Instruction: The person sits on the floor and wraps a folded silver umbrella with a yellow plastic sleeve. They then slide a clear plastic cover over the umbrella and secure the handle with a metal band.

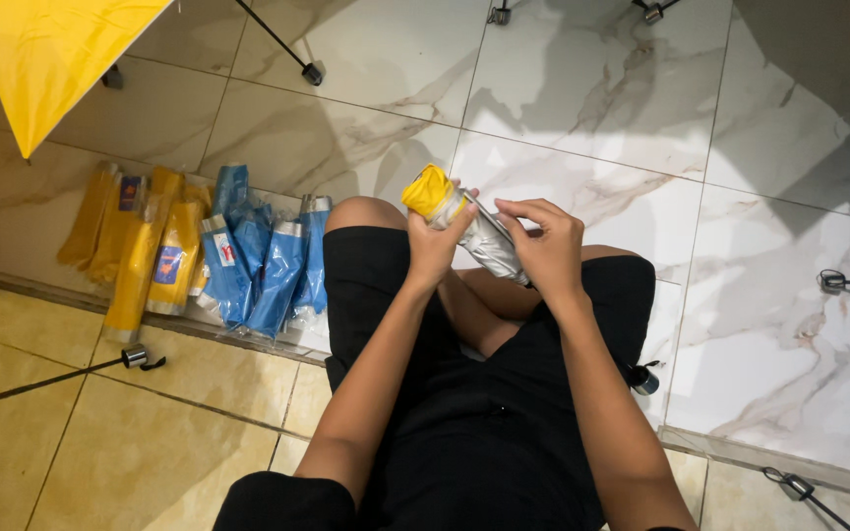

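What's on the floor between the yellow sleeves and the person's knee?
In the head view, blue folded umbrellas in clear sleeves lie between the yellow sleeves and the knee.

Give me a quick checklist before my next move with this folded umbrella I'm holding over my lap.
1. Left hand grips the folded umbrella near its yellow end: ok.
2. Right hand on the silver part: ok.
3. Umbrella fully rolled tight: cannot tell.
4. Strap fastened: cannot tell, fingers hide it.
5. Pile of sleeved umbrellas on the floor to the left, apart from the hands: ok.
6. Open yellow umbrella clear of the hands: ok.
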